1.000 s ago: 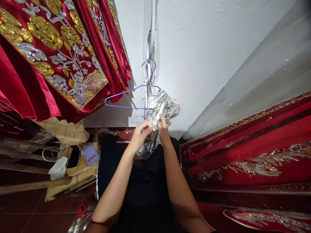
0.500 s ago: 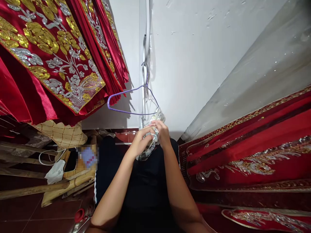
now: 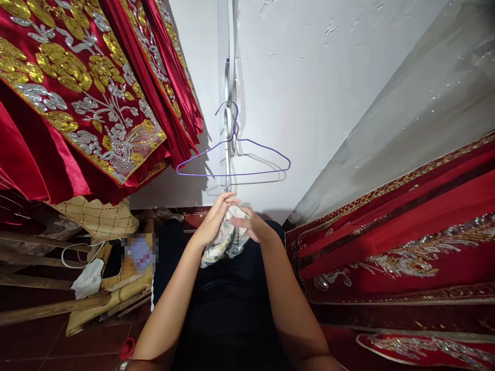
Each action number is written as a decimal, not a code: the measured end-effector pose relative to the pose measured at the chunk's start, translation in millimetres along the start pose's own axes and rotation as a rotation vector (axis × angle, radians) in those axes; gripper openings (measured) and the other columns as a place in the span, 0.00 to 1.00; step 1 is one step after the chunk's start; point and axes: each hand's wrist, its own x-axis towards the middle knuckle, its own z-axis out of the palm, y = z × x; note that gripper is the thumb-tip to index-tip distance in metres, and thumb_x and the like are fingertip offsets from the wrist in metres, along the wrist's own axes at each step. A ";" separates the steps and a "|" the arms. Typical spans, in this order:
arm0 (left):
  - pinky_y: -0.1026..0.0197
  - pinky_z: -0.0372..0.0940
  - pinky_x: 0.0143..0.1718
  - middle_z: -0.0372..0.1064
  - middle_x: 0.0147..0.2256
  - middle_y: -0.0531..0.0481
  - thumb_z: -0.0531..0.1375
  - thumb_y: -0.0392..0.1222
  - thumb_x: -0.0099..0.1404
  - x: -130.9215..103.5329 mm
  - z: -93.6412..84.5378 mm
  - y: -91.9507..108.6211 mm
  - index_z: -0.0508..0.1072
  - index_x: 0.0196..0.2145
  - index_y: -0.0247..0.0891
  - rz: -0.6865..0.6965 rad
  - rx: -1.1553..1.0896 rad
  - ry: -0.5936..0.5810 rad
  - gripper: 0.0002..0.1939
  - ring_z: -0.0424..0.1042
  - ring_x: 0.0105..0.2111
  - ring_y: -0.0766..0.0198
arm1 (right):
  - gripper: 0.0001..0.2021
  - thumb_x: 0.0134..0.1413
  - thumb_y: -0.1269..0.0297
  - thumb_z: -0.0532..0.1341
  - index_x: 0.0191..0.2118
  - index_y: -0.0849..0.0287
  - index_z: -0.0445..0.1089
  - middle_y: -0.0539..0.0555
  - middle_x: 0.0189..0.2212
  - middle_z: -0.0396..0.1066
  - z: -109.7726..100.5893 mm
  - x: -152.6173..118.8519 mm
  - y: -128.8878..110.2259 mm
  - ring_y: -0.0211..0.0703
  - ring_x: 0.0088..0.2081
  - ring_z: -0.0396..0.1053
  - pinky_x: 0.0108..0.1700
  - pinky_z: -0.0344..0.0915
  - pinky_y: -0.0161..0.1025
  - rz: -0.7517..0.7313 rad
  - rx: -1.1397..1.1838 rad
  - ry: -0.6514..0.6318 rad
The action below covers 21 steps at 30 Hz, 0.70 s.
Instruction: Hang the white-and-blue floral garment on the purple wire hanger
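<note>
A crumpled piece of patterned pale cloth (image 3: 228, 242) is bunched between my hands, just above my lap. My left hand (image 3: 215, 220) wraps the cloth from its left side, with the fingers reaching over the top. From the right, my right hand (image 3: 258, 226) grips it, the thumb lying across the front. Folds hide some of the fingertips. Above my hands, a purple clothes hanger (image 3: 251, 173) hangs with nothing on it from a pale fixture (image 3: 231, 93) on the wall, apart from both hands.
Red garments with gold and silver embroidery (image 3: 65, 67) hang at upper left. More red beaded fabric (image 3: 386, 257) and a sheer glittery cover (image 3: 386, 123) fill the right. At lower left, a bamboo seat (image 3: 127, 288) bears a phone (image 3: 113, 260) and white tissue (image 3: 88, 278).
The cloth has come off the hanger's right end and is now bunched lower between my hands. The hanger has swung round to face me. My left hand has moved slightly left.
</note>
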 end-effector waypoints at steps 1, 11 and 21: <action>0.52 0.62 0.59 0.72 0.52 0.43 0.43 0.60 0.75 -3.5 -4.7 -3.6 0.71 0.55 0.41 -0.061 0.027 -0.074 0.28 0.69 0.55 0.53 | 0.20 0.39 0.56 0.73 0.40 0.56 0.74 0.54 0.32 0.73 -1.5 -0.6 -2.8 0.49 0.37 0.72 0.42 0.70 0.46 0.019 0.007 -0.007; 0.58 0.60 0.37 0.72 0.26 0.47 0.50 0.57 0.70 -19.4 -94.0 -5.4 0.74 0.27 0.38 -0.203 0.954 -0.403 0.24 0.70 0.28 0.57 | 0.06 0.43 0.69 0.64 0.28 0.57 0.65 0.46 0.23 0.61 -35.4 20.0 -83.9 0.36 0.27 0.60 0.30 0.56 0.34 -0.573 -0.376 0.491; 0.47 0.60 0.59 0.76 0.51 0.39 0.51 0.54 0.68 1.1 -174.3 7.2 0.79 0.42 0.39 -0.209 1.155 -0.291 0.22 0.68 0.57 0.44 | 0.14 0.54 0.52 0.58 0.29 0.58 0.69 0.52 0.28 0.71 -59.5 88.2 -32.0 0.45 0.33 0.67 0.39 0.63 0.40 -0.232 -0.496 0.406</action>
